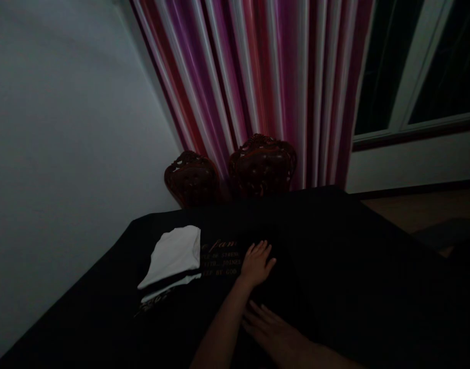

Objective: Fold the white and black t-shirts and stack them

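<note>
My left hand [257,262] lies palm down with fingers spread on a very dark piece of cloth [284,279]. That cloth's outline almost melts into the black table cover [335,230], so its kind cannot be made out. Nearer to me, my right hand [275,330] has its fingers stretched out low over the same dark area; whether it touches is unclear. Gold-brown printed lettering [219,259] shows left of my left hand and breaks off near it. Further left sits a stack of folded clothes [175,256], white on top with black, white and patterned layers beneath.
Two carved wooden chairs with dark tufted backs [192,179] stand behind the table's far edge. Striped pink, purple and red curtains [254,77] hang behind them. A pale wall [66,128] rises on the left, a window [411,66] on the right. The room is dim.
</note>
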A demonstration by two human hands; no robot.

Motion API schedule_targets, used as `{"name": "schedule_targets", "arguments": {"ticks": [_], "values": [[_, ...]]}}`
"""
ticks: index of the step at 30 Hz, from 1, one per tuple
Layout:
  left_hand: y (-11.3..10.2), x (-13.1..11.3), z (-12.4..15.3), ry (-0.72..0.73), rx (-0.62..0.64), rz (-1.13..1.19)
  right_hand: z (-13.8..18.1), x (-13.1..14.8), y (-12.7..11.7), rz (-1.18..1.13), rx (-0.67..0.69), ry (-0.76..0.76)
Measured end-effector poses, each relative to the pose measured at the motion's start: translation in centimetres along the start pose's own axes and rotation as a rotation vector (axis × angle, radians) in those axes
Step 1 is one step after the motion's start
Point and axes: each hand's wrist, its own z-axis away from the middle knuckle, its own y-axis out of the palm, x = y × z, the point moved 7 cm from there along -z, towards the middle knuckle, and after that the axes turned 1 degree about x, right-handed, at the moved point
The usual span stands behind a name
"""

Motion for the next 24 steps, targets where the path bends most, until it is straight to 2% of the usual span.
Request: {"name": "schedule_targets", "arguments": {"ticks": [2,6,8,11,14,18,21,24], "values": [[-1.5,-1.0,2.1,0.038,-0.043,0.023,2.5,0.8,-0.9,0.02,-0.027,0.002],[-4.3,-3.0,9.9,0.183,-0.09,0.069,8.9,-0.7,-3.5,0.259,-0.294,0.073],[-4.5,-3.6,14.2,0.245,-0.023,0.061,11.6,-2.3,-3.8,0.401,-0.374,0.067],[-3.3,-4.1,18.7,0.331,0.134,-0.029,13.3,-4.7,-2.6,0.569,-0.363,-0.006],[-2.2,-4.4,19.6,0.368,0.181,-0.164,12.6,-6.1,-1.0,0.647,-0.32,-0.067],[-1.5,-4.3,17.1,0.336,0.139,-0.226,10.3,-5.5,-1.4,0.613,-0.322,-0.062],[-0.7,-3.4,16.4,0.283,0.138,-0.137,9.8,-4.6,-2.5,0.512,-0.285,0.009],[0.2,-1.5,18.2,0.153,0.074,0.037,11.8,-4.8,-2.4,0.385,-0.299,0.086]]}}
